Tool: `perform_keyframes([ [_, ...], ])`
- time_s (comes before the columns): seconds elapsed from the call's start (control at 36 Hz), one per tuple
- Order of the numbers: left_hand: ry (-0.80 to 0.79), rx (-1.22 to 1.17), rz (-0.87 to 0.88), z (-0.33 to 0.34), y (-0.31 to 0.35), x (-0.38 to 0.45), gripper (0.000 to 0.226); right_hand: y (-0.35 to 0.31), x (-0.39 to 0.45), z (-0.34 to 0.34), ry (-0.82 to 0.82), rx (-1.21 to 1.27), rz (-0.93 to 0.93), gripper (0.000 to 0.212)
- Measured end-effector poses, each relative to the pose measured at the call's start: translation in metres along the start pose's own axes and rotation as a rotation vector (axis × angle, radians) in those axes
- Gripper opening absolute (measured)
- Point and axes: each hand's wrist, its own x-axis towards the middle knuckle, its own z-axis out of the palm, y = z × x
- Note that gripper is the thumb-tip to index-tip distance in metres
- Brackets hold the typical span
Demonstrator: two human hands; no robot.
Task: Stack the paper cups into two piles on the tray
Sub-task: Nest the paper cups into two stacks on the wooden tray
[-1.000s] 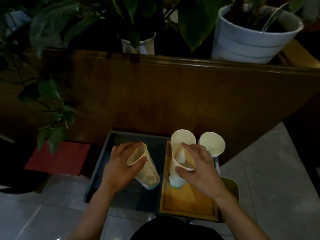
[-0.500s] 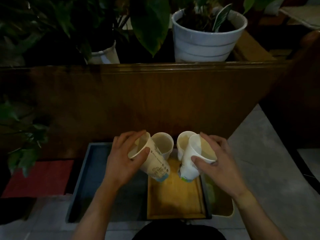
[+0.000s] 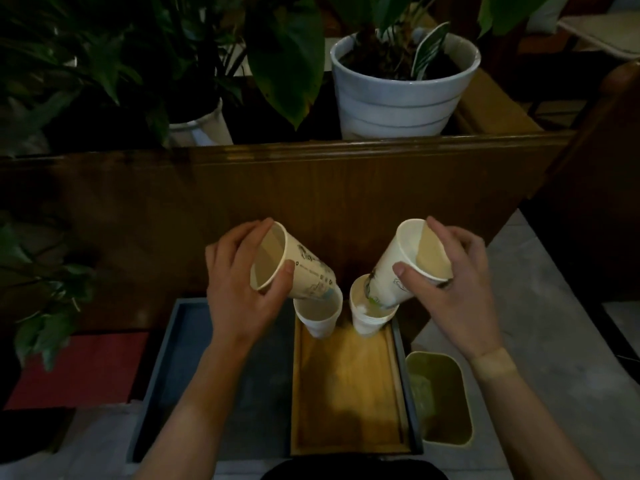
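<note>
1. Far left of frame: red mat on the floor, leafy plant above it.
2. Left of centre: grey tray, dark inner surface, partly covered by the left forearm.
3. Left hand grips a printed paper cup at its rim, thumb on the near side, fingers over the far side. Cup tilted, mouth toward upper left, base dipping into the left standing cup.
4. Centre: wooden tray sits in the right part of the grey tray. Both standing cups rest at its far end, just beside each other.
5. Right standing cup appears to be a short stack; rims layered, count unclear.
6. Right hand grips a second tilted cup near its rim, mouth toward upper right, base entering the right standing cup.
7. Lower right: green bin beside the tray.
8. Top right: white plant pot behind a wooden ledge.
</note>
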Motion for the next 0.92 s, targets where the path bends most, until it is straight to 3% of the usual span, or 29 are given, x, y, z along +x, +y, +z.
perform_keyframes([
  [0.92, -0.298, 0.146, -0.015, 0.071, -0.040, -0.014, 0.069, 0.055, 0.006, 0.077, -0.231, -0.255, 0.010, 0.086],
])
